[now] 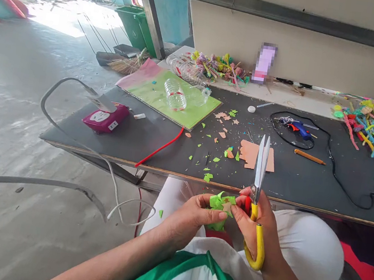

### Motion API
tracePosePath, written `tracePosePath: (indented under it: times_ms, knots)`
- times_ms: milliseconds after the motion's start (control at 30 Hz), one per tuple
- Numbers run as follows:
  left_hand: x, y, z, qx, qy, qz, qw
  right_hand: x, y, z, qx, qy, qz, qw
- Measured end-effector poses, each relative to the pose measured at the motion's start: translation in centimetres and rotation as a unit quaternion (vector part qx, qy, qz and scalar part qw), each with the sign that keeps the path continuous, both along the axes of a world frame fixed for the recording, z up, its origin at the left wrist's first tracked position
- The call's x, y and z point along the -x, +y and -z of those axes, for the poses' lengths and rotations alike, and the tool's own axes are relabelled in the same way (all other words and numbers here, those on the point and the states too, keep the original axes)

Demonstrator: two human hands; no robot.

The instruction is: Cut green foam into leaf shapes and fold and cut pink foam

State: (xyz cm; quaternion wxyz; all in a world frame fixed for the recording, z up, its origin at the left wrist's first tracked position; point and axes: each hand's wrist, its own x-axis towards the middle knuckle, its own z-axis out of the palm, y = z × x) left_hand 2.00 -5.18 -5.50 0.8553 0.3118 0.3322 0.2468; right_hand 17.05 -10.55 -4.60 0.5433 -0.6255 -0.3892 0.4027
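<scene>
Above my lap, my left hand is closed on a piece of bright green cut paper, thumb on top. A small peach paper star lies against the green paper. My right hand pinches the right side of these pieces between thumb and fingers. Hooked in that same hand is a pair of scissors with yellow handles, its blades pointing up and slightly apart. Beyond the blades, on the dark table, lies a peach paper sheet with a jagged left edge.
Green and peach scraps litter the table. Two clear plastic bottles lie around a green sheet. A purple power socket sits left, its cable hanging down. At right are a blue glue gun, an orange stick and colourful fuzzy stems.
</scene>
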Motion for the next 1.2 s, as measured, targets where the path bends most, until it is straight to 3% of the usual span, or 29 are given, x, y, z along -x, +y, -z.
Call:
tracePosePath:
  times_ms: [167, 333, 567, 700, 800, 900, 1067, 1200]
  knots:
    - [-0.4, -0.5, -0.1, -0.020, 0.038, -0.045, 0.998, 0.5, -0.4, 1.1, 0.011, -0.023, -0.010, 1.000]
    - [-0.7, -1.0, 0.2, -0.018, 0.057, -0.083, 0.995, 1.0, -0.2, 1.2, 0.002, 0.025, 0.002, 1.000]
    - [-0.8, -1.1, -0.2, 0.001, 0.043, -0.095, 0.995, 1.6, 0.1, 1.2, 0.016, 0.093, 0.020, 0.995]
    - [-0.3, -0.5, -0.5, -0.013, 0.077, -0.090, 0.993, 1.5, 0.3, 0.6, 0.020, 0.107, -0.007, 0.994]
    - [0.9, 0.6, -1.0, -0.029, 0.106, -0.094, 0.989, 1.0, 0.3, 0.1, 0.051, 0.117, -0.054, 0.990]
    - [2.6, 2.1, -1.9, -0.065, 0.121, -0.116, 0.984, 0.6, -0.2, 0.7, 0.072, 0.131, -0.144, 0.978]
    - [5.4, 3.9, -3.5, -0.101, 0.137, -0.127, 0.977, 0.6, -1.5, 2.5, 0.129, 0.139, -0.292, 0.938]
    - [6.6, 4.5, -4.2, -0.104, 0.159, -0.107, 0.976, 0.7, -1.8, 2.5, 0.131, 0.128, -0.362, 0.914]
